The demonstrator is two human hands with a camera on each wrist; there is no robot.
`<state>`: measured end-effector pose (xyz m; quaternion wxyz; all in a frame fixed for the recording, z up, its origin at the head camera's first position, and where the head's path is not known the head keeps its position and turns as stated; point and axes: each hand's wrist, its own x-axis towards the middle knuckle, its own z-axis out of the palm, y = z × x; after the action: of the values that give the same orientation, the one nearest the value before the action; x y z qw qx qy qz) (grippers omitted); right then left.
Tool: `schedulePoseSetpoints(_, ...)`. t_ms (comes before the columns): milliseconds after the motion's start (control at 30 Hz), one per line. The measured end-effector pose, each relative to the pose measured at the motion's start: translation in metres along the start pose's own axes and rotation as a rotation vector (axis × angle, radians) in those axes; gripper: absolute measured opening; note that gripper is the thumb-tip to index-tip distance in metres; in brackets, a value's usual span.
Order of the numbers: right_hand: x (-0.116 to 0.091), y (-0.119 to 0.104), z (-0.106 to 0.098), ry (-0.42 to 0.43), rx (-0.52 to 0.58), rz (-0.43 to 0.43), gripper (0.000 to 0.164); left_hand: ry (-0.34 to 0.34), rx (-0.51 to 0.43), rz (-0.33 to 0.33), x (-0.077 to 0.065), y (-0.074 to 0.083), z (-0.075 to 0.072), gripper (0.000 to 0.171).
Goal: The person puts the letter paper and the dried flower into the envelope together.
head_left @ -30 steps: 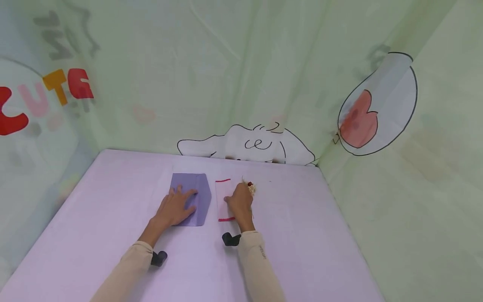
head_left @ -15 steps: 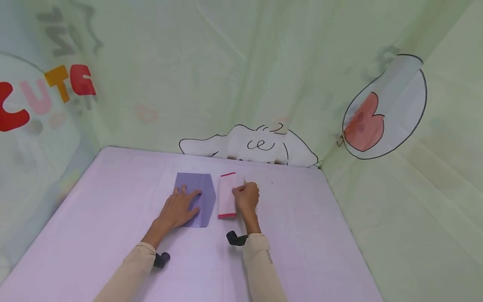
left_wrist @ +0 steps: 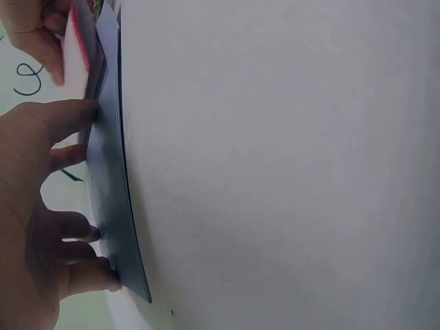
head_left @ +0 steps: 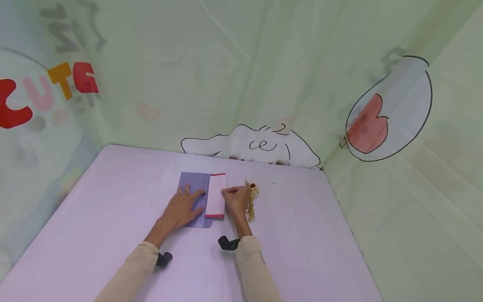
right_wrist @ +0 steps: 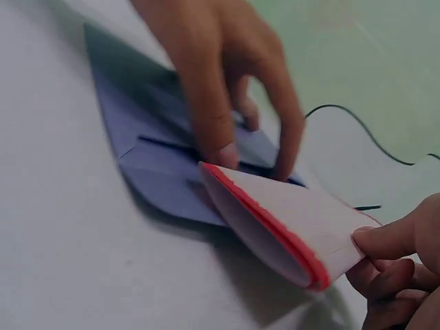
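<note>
The left hand [head_left: 179, 210] is spread wide, its fingertips resting on the purple envelope [head_left: 200, 201] beneath it. To its right, the right hand [head_left: 237, 202] pinches the near edge of a pale, red-edged folded paper [head_left: 216, 197] between thumb and fingers, and the paper, on that hand's left, overlaps the envelope; a dried-flower bunch [head_left: 254, 192] lies just right of the right hand.

Cream sleeves [head_left: 130, 268] on both arms here!
A small dark marking [head_left: 262, 258] runs down the right one, and look, a stubby black device [head_left: 228, 243] at each wrist.
</note>
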<state>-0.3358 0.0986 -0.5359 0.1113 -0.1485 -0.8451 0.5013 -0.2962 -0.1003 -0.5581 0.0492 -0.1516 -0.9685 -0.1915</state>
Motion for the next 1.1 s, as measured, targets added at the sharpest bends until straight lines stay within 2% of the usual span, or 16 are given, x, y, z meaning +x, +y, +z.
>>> schedulePoseSetpoints(167,0.001,0.01,0.01,0.039,-0.111,-0.031,0.015,-0.047,-0.001,-0.03,0.0,0.002,-0.003,0.06)
schedulePoseSetpoints(367,0.0,0.009,0.013,0.052,-0.153,-0.061,0.016,-0.051,0.012,-0.035,0.0,0.002,-0.006,0.061)
schedulePoseSetpoints(567,0.001,0.009,0.019,0.04,-0.174,-0.056,0.018,-0.07,-0.024,-0.041,-0.001,0.001,-0.007,0.063)
schedulePoseSetpoints(733,0.002,0.007,0.021,0.038,-0.194,-0.086,0.02,-0.068,-0.037,-0.039,-0.001,0.0,-0.006,0.062)
schedulePoseSetpoints(933,0.001,0.005,0.023,0.04,-0.165,-0.112,0.021,-0.064,-0.042,-0.039,0.0,0.0,-0.007,0.061)
schedulePoseSetpoints(1000,0.005,0.013,0.028,0.059,-0.156,-0.148,0.022,-0.065,-0.047,-0.042,0.0,0.0,-0.008,0.06)
schedulePoseSetpoints(1100,0.004,0.014,0.03,0.059,-0.157,-0.149,0.023,-0.066,-0.055,-0.046,0.0,0.0,-0.008,0.06)
